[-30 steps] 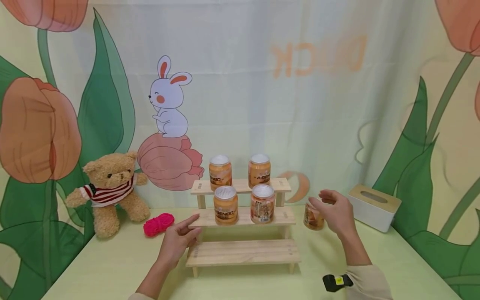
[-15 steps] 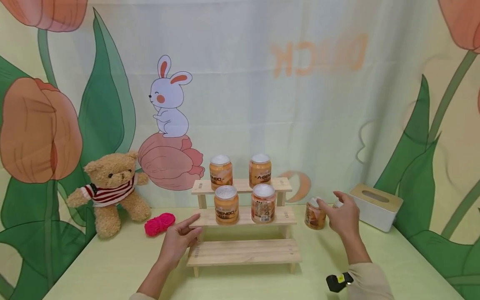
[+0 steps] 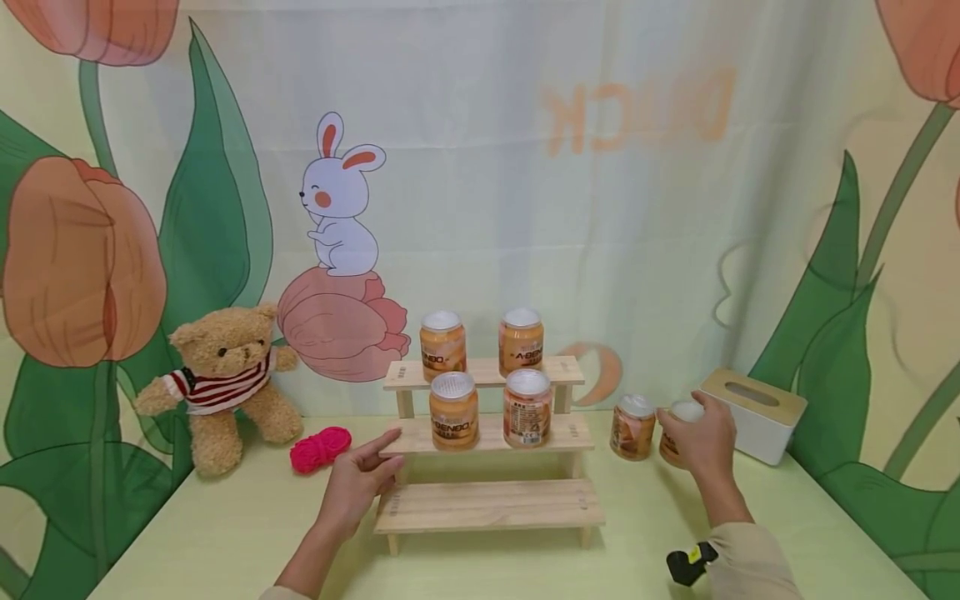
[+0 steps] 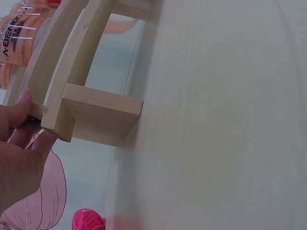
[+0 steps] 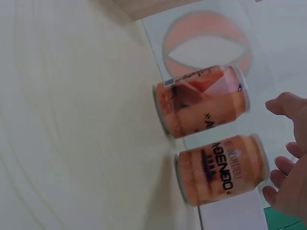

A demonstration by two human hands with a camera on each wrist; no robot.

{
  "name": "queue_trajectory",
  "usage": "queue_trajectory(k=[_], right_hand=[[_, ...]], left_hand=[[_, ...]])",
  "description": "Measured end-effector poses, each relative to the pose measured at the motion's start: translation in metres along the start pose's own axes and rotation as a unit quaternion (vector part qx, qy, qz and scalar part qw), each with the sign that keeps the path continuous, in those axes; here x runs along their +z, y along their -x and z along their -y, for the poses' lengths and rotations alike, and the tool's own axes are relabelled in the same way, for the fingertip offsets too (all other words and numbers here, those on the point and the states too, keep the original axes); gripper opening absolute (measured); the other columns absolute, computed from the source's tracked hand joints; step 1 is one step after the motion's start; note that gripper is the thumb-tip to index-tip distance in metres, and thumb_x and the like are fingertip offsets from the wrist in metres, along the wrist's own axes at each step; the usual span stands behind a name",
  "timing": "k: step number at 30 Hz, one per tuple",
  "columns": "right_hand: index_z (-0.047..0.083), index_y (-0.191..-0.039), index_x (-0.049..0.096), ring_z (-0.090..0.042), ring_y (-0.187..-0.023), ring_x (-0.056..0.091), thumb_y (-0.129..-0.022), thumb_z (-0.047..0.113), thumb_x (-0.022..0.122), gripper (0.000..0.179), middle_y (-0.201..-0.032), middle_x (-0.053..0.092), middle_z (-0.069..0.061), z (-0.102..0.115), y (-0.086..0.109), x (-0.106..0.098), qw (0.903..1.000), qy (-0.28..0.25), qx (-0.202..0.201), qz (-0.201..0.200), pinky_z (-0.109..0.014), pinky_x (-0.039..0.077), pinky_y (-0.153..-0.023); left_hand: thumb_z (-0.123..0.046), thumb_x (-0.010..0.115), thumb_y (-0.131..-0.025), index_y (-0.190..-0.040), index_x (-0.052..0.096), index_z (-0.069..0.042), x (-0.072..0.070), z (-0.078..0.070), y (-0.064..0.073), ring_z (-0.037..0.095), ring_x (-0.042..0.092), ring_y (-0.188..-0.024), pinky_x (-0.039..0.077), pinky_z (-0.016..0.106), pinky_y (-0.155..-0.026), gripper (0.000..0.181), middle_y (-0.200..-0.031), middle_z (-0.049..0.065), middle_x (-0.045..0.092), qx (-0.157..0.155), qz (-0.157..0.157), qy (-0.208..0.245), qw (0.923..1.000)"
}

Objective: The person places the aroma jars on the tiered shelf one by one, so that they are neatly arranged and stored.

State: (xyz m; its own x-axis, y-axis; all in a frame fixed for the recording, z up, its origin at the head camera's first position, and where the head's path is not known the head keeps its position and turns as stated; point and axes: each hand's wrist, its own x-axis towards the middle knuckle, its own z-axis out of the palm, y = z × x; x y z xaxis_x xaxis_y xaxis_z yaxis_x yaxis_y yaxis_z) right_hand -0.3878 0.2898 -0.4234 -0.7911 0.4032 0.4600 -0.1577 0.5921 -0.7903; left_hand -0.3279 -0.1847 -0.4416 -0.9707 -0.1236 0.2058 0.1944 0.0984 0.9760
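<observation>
A three-tier wooden stand faces me, with two orange cans on its top tier and two on the middle one. My left hand grips the left end of the middle tier; in the left wrist view its thumb lies over the board and fingers reach beneath. Right of the stand, an orange can and a second can stand upright side by side on the table. Over the second can is my right hand, thumb and fingers spread. The right wrist view shows its fingertips near that can's lid.
A white tissue box with a wooden top sits behind my right hand. At left are a teddy bear in a striped shirt and a bright pink yarn bundle. A printed curtain hangs behind the table.
My right hand has moved right, from the nearer-to-stand can to the one beside it, uncovering the first can. My left hand stays on the stand.
</observation>
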Motion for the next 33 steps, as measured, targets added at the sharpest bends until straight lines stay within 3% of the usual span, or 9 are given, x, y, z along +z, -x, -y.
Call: queue_trajectory(k=[8, 24, 33], right_hand=[[-0.014, -0.135, 0.049, -0.049, -0.113, 0.045, -0.078, 0.014, 0.077, 0.069, -0.13, 0.047, -0.035, -0.017, -0.005, 0.004, 0.9995, 0.018, -0.012, -0.024, -0.058, 0.039, -0.089], [-0.014, -0.149, 0.023, -0.049, -0.123, 0.042, -0.083, 0.023, 0.077, 0.093, -0.138, 0.04, -0.038, -0.034, -0.008, 0.009, 0.9969, -0.011, 0.077, 0.012, -0.06, 0.037, -0.101], [-0.012, -0.143, 0.038, -0.044, -0.121, 0.047, -0.087, 0.035, 0.077, 0.082, -0.133, 0.049, -0.033, -0.048, -0.007, 0.005, 0.9928, -0.026, 0.106, 0.049, -0.057, 0.039, -0.101]], left_hand=[[0.001, 0.071, -0.091, -0.136, 0.063, -0.006, -0.001, 0.001, 0.0, 0.012, 0.062, -0.074, 0.056, 0.025, -0.066, 0.046, -0.094, 0.01, 0.073, -0.008, -0.005, -0.002, 1.0], [0.002, 0.071, -0.091, -0.135, 0.063, -0.006, 0.0, 0.0, -0.001, 0.014, 0.061, -0.073, 0.055, 0.024, -0.065, 0.046, -0.093, 0.011, 0.073, -0.002, -0.001, -0.002, 1.0], [0.002, 0.07, -0.091, -0.135, 0.063, -0.006, 0.001, -0.001, 0.001, 0.014, 0.062, -0.073, 0.055, 0.025, -0.066, 0.046, -0.093, 0.01, 0.073, -0.003, -0.001, -0.002, 1.0]])
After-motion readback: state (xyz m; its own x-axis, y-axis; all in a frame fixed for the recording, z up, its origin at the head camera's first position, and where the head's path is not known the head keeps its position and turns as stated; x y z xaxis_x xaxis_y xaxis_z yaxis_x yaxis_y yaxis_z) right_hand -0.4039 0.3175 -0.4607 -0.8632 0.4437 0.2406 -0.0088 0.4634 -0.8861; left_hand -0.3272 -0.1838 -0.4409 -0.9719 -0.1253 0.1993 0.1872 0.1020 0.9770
